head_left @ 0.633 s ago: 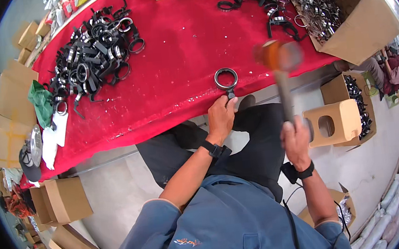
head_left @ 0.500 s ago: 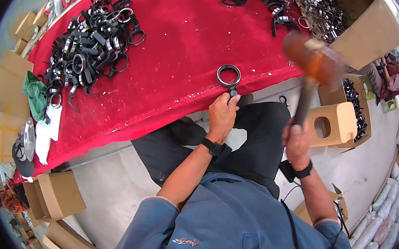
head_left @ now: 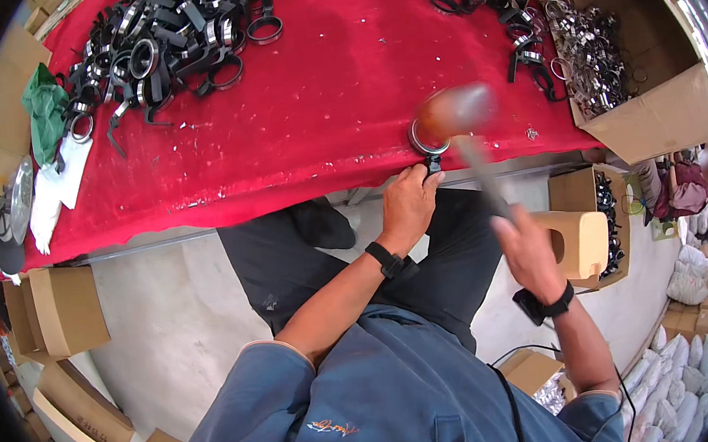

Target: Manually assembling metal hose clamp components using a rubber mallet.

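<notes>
Left grip (head_left: 408, 207) pinches a ring's stem (head_left: 434, 165); right grip (head_left: 529, 252) clasps a hammer (head_left: 480, 170).

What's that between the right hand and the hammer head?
The handle, running from the right hand up to the blurred hammer head. The head camera's view shows it.

**Clutter on Both Sides**

A crumpled green plastic bag (head_left: 46, 111) lies at the left end of the red-covered desk (head_left: 290, 107), near a white sheet (head_left: 73, 171). A dark cap (head_left: 4, 236) sits just beside a shiny disc (head_left: 22, 200). An open cardboard carton (head_left: 72, 311) stands on the pale floor (head_left: 170, 314). At right are a person in maroon (head_left: 686, 193) and piled whitish sacks (head_left: 674, 390).
</notes>
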`<state>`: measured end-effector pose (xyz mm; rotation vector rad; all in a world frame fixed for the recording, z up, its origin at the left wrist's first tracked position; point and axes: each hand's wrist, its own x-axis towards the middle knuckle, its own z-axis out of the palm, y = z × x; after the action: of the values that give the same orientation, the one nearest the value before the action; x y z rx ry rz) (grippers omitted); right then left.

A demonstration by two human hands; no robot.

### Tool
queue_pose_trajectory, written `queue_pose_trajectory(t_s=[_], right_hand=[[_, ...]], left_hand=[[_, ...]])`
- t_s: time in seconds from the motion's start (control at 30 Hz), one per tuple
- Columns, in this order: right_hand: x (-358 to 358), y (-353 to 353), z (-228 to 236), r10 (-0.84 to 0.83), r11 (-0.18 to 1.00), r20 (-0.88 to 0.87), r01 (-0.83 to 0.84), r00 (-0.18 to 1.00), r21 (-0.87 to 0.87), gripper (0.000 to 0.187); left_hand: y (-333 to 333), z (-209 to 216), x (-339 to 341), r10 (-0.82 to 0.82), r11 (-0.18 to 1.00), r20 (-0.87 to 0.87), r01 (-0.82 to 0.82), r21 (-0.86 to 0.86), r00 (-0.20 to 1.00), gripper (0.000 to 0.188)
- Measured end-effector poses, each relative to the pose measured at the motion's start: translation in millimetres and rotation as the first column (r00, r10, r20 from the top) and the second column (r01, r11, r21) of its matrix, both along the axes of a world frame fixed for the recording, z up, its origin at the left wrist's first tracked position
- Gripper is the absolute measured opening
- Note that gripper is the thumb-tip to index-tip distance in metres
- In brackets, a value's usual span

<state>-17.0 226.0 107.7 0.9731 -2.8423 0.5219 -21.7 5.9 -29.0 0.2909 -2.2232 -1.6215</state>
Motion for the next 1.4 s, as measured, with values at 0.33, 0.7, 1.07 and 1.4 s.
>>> queue_pose_trajectory(t_s=[0.33, 0.7, 1.07, 1.4], right_hand=[[-50.5, -34.3, 144.5, -0.029, 0.658, 0.512, 0.402, 0.858, -0.637, 0.053], [-23.4, -19.0, -1.6, -0.064, 0.644, 0.876, 0.690, 0.478, -0.329, 0.055], [-12.7, 47.0, -97.8, -0.154, 0.534, 0.873, 0.782, 0.463, -0.321, 0.049], [-23.7, 48.8, -128.9, -0.008, 0.482, 0.856, 0.752, 0.517, -0.450, 0.049]], left_hand=[[-13.2, 2.9, 11.9, 0.018, 0.999, -0.035, -0.020, -0.042, 0.999, 0.032], [-29.0, 7.8, 12.7, -0.130, 0.985, -0.009, 0.130, 0.113, 0.992, 0.031], [-291.1, 143.2, -39.1, 0.418, 0.806, -0.058, -0.400, -0.437, 0.906, 0.042], [-94.2, 122.8, -226.7, -0.129, 0.773, -0.122, 0.023, -0.633, 0.984, 0.039]])
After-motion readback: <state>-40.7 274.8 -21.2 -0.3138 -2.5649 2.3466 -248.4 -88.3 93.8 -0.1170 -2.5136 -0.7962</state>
